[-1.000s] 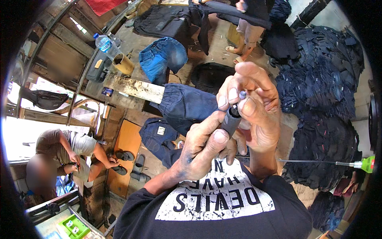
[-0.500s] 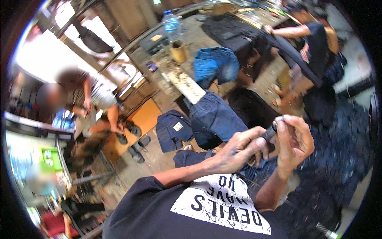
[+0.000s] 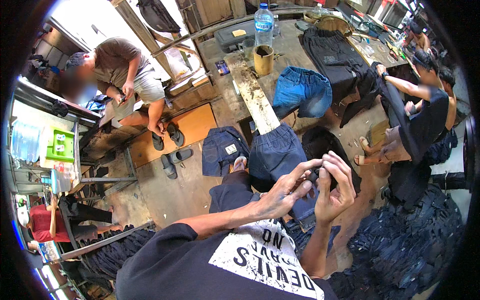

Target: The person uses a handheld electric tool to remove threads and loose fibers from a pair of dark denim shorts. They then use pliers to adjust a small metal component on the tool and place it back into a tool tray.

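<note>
My left hand (image 3: 285,192) and my right hand (image 3: 334,192) meet in front of my chest, fingertips pinched together on a small dark object (image 3: 315,175) between them. What the object is stays unclear. Just beyond my hands a pair of dark blue denim shorts (image 3: 272,155) hangs over the end of a long wooden plank (image 3: 255,97). My black printed shirt fills the lower edge.
A second pair of lighter denim shorts (image 3: 302,90) and a black garment (image 3: 340,55) lie on the wooden table (image 3: 220,52), with a water bottle (image 3: 263,22) and a bamboo cup (image 3: 263,60). People work at right (image 3: 425,115) and one sits at left (image 3: 125,70). Dark clothes pile (image 3: 405,245) at lower right.
The view has swung toward the left and down. My hands have dropped lower and stay pinched on the small dark object; the shorts on the plank and the seated person are now in fuller view.
</note>
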A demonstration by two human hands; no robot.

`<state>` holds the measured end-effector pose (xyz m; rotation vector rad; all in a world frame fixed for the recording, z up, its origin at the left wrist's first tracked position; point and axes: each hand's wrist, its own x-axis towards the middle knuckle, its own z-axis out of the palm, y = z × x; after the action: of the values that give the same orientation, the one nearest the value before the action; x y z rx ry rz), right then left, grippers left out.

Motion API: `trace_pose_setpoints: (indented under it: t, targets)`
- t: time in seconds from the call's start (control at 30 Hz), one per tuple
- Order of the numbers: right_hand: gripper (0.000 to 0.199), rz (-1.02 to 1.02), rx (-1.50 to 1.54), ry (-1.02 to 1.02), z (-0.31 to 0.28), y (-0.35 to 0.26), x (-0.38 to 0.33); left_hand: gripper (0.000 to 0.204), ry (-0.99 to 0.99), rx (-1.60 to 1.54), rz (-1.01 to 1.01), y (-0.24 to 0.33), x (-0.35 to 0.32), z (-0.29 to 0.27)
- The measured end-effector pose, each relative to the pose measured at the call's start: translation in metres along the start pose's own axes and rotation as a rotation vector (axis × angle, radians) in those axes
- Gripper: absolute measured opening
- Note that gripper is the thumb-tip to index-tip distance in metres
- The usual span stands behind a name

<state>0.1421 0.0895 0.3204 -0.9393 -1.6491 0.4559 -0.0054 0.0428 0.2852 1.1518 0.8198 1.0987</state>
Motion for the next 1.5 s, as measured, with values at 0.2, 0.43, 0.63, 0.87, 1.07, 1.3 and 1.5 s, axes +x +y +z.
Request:
trace_pose_setpoints:
  t: [0.2, 0.43, 0.63, 0.87, 1.07, 1.3, 1.5]
  targets:
    - [0.024, 0.473, 0.317, 0.096, 0.049, 0.063, 0.034, 0.057, 0.041, -0.123, 0.094, -0.006, 0.053, -0.068]
    - [0.028, 0.649, -0.072, -0.348, 0.174, 0.188, 0.097, 0.059, 0.118, -0.268, 0.010, -0.010, 0.094, -0.177]
    - [0.078, 0.393, -0.207, -0.356, 0.318, 0.308, 0.153, 0.059, 0.190, -0.337, -0.081, -0.027, 0.109, -0.240]
    - [0.096, 0.687, 0.051, -0.306, 0.400, 0.350, 0.174, 0.053, 0.270, -0.282, -0.135, -0.025, 0.109, -0.297]
    - [0.062, 0.392, -0.236, -0.253, 0.382, 0.371, 0.195, 0.053, 0.293, -0.274, -0.093, -0.025, 0.127, -0.320]
    - [0.061, 0.047, -0.485, -0.673, 0.392, 0.462, 0.258, 0.051, 0.296, -0.293, -0.061, -0.013, 0.141, -0.326]
    - [0.055, 0.040, -0.794, -0.922, 0.402, 0.470, 0.265, 0.052, 0.300, -0.366, -0.119, -0.008, 0.142, -0.322]
